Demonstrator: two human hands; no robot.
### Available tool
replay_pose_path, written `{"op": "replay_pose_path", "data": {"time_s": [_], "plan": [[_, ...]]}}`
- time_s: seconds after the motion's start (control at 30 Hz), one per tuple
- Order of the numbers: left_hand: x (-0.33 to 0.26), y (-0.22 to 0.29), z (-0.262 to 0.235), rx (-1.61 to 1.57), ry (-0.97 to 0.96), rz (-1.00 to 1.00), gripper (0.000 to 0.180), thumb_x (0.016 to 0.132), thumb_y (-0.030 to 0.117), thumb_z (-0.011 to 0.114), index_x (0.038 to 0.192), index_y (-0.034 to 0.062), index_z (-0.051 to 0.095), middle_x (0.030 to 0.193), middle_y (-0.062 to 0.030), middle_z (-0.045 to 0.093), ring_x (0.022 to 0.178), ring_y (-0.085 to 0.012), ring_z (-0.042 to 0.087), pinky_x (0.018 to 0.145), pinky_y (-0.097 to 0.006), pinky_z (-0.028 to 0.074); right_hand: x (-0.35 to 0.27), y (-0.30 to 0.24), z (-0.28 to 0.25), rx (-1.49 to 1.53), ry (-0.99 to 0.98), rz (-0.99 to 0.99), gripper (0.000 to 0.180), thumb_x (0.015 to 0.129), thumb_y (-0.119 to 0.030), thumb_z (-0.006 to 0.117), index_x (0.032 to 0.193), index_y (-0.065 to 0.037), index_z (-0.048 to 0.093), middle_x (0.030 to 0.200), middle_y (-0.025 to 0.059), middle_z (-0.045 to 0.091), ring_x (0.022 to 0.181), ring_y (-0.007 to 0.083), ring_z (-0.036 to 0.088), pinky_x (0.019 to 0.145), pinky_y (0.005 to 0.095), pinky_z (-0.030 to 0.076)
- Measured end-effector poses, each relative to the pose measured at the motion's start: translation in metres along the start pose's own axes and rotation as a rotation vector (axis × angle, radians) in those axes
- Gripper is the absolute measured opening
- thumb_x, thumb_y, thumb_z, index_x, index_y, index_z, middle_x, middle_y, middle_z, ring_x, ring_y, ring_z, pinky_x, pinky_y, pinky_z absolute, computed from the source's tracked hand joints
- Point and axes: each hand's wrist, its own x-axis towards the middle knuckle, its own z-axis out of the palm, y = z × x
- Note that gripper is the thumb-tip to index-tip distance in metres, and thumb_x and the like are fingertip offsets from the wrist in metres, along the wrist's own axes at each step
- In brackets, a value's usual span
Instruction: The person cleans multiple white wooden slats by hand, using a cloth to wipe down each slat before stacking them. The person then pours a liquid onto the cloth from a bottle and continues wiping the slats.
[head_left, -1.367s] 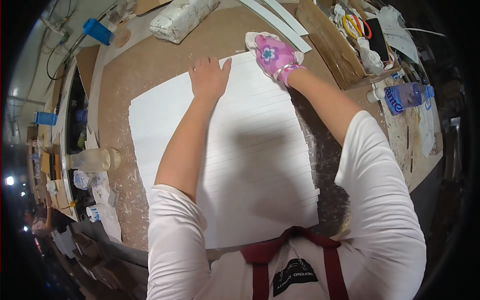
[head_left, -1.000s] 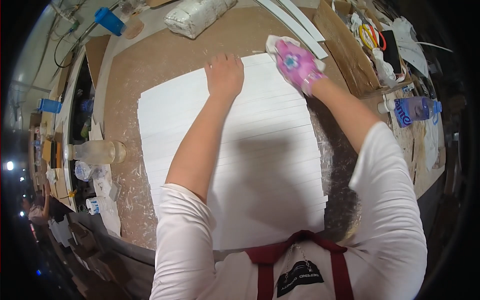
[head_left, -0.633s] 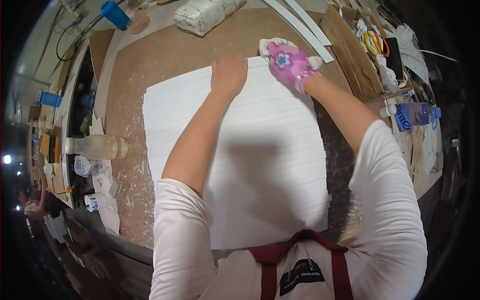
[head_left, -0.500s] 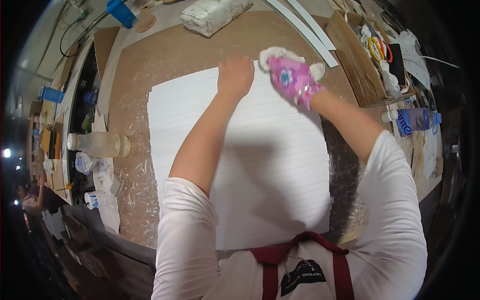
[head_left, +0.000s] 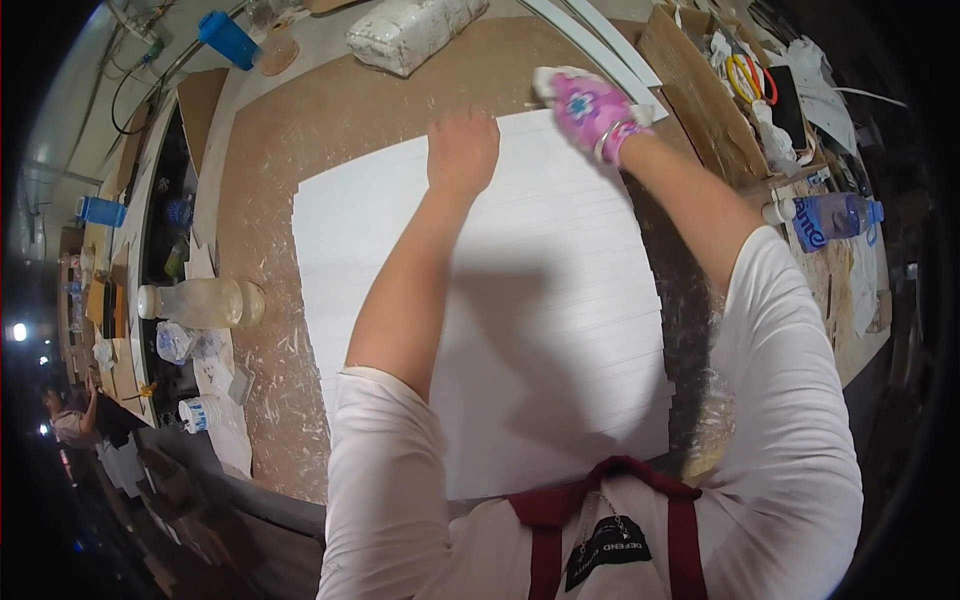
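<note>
A layer of overlapping white paper strips lies on the brown board in front of me. My bare left hand rests at its far edge, palm down, with the fingers close together and pointing away; the fingertips are partly hidden by the angle. Farther right, my right hand wears a pink flowered glove. It is closed on a white cloth, pressing at the far right corner of the strips. Bits of cloth stick out on both sides of the glove.
The scuffed brown board bears a white-wrapped block at the back and long pale strips beside it. At right stand a cardboard box with scissors and a water bottle. A cloudy bottle lies left.
My right hand has slid the cloth a little right and away, toward the corner of the strips. My left hand stays at the far edge. The whole view has shifted slightly.
</note>
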Motion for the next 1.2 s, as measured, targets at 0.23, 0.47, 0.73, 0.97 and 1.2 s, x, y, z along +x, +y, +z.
{"op": "replay_pose_path", "data": {"time_s": [0.23, 0.47, 0.73, 0.97, 1.2], "plan": [[0.002, 0.004, -0.004, -0.006, -0.178, -0.039, 0.031, 0.095, 0.027, 0.040, 0.097, 0.0042, 0.062, 0.094, -0.0155, 0.064, 0.093, -0.0354, 0.059, 0.083, -0.049, 0.042, 0.014, 0.032, 0.072, 0.129, 0.440, -0.572, 0.046, 0.092, -0.047, 0.048, 0.088, -0.004, 0.062, 0.073, 0.0073, 0.063, 0.078, 0.0161, 0.062, 0.075, 0.0280, 0.050], [0.016, 0.011, -0.017, -0.122, -0.238, -0.093, 0.051, 0.088, 0.049, 0.051, 0.109, 0.0037, 0.063, 0.107, -0.0144, 0.064, 0.105, -0.0316, 0.057, 0.092, -0.046, 0.039, -0.029, 0.091, -0.012, -0.244, -0.115, -0.111, 0.024, 0.095, -0.027, 0.046, 0.109, -0.008, 0.052, 0.086, 0.0172, 0.062, 0.083, 0.0344, 0.063, 0.076, 0.0416, 0.051], [0.063, 0.014, -0.019, -0.349, -0.759, -0.384, 0.071, 0.078, 0.058, 0.059, 0.125, 0.0048, 0.060, 0.129, -0.0184, 0.057, 0.121, -0.0327, 0.051, 0.101, -0.042, 0.038, -0.092, 0.030, -0.004, 0.187, 0.030, 0.137, 0.028, 0.092, -0.028, 0.048, 0.110, -0.007, 0.049, 0.102, 0.0197, 0.062, 0.092, 0.0390, 0.061, 0.080, 0.0464, 0.049], [0.076, 0.004, -0.011, -0.433, -0.827, -0.323, 0.071, 0.074, 0.053, 0.068, 0.117, -0.0021, 0.061, 0.115, -0.0177, 0.062, 0.106, -0.0261, 0.056, 0.090, -0.036, 0.044, -0.091, 0.039, 0.004, 0.235, 0.084, 0.130, 0.028, 0.091, -0.027, 0.049, 0.111, -0.007, 0.049, 0.104, 0.0200, 0.062, 0.094, 0.0391, 0.060, 0.081, 0.0463, 0.048], [0.073, -0.006, -0.012, -0.532, -0.882, -0.260, 0.056, 0.078, 0.048, 0.065, 0.110, 0.0015, 0.064, 0.103, -0.0135, 0.063, 0.096, -0.0241, 0.058, 0.085, -0.039, 0.045, -0.080, 0.061, -0.008, 0.583, -0.029, 0.082, 0.028, 0.091, -0.025, 0.054, 0.111, -0.005, 0.052, 0.102, 0.0138, 0.065, 0.090, 0.0267, 0.064, 0.075, 0.0412, 0.050]]}}
